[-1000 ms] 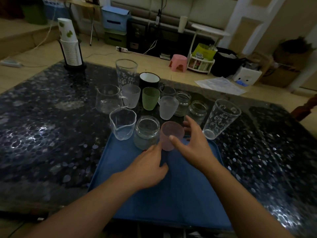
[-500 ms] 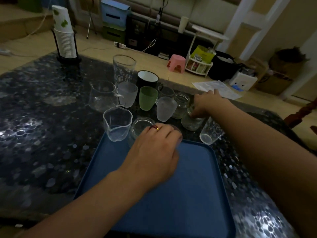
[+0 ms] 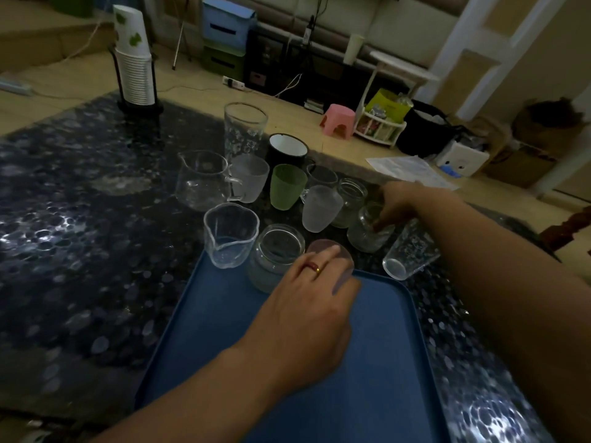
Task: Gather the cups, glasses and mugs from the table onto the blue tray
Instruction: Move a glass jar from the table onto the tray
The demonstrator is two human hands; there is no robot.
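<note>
A blue tray point(image 3: 367, 372) lies on the near part of the dark table. My left hand point(image 3: 307, 314) wraps around a pink cup point(image 3: 323, 247) at the tray's far edge. Beside it on the tray's far rim stand a clear glass jar point(image 3: 275, 254) and a clear spouted beaker point(image 3: 230, 235). My right hand point(image 3: 396, 203) reaches across and grips the rim of a small glass jar point(image 3: 364, 235) on the table, tilting it. A patterned tall glass point(image 3: 409, 254) leans under my right forearm. Further back stand a green cup point(image 3: 286, 187), a frosted mug point(image 3: 319, 207) and a black enamel mug point(image 3: 287, 148).
More glassware stands behind: a handled glass pitcher point(image 3: 203, 180), a frosted cup point(image 3: 249, 177), a tall patterned glass point(image 3: 244, 129), another jar point(image 3: 350, 195). A stack of paper cups in a black holder point(image 3: 136, 75) sits at the far left table corner. The floor beyond holds boxes and a pink stool point(image 3: 339, 119).
My left hand has closed over the pink cup at the tray's far edge. My right hand left that cup, reached to the small jar on the right and tipped it.
</note>
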